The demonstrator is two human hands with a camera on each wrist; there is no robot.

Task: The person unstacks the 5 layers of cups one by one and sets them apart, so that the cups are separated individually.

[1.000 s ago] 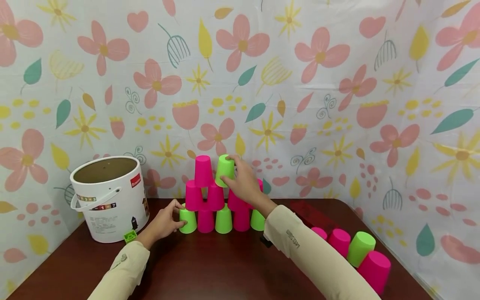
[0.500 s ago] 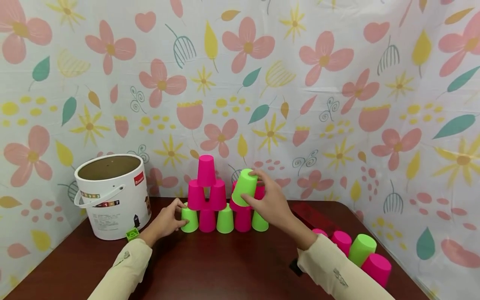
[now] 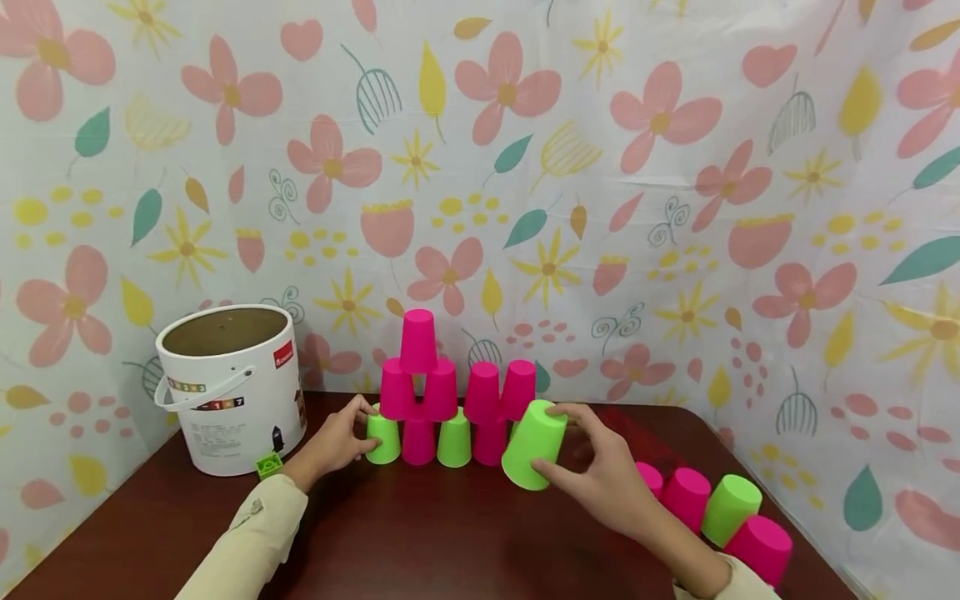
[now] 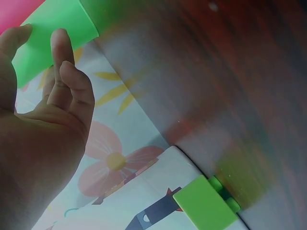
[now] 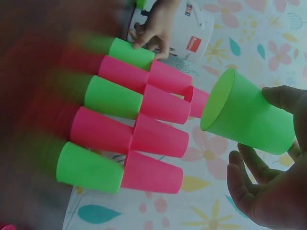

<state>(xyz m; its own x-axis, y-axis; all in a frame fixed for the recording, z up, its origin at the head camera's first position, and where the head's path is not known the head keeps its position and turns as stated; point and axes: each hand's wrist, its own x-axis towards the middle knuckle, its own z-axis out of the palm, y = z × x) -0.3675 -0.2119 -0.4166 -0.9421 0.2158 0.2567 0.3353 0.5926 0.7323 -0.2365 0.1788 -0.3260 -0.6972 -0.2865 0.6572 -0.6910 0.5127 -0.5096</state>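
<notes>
In the head view, pink and green upside-down plastic cups stand stacked in tiers: green and pink alternate below, a row of pink sits above, and one pink cup [image 3: 418, 340] tops the left side. My left hand [image 3: 339, 437] has thumb and fingers around the green cup [image 3: 384, 440] at the stack's lower left corner. My right hand [image 3: 603, 471] grips another green cup [image 3: 536, 442] by its sides, tilted, in front of the stack's right end. It mostly hides the bottom right green cup [image 5: 89, 167], which shows in the right wrist view.
A white bucket [image 3: 262, 417] with a handle stands at the left, a small green toy block [image 3: 269, 466] beside it. Along the right edge of the dark table [image 3: 420, 542] stand more cups, among them a green cup [image 3: 731, 507]. Flower-patterned cloth [image 3: 480, 167] hangs behind.
My right hand has carried the green cup from beside the top pink cup down, rightward and nearer, tilting it. My left hand stays at the corner cup.
</notes>
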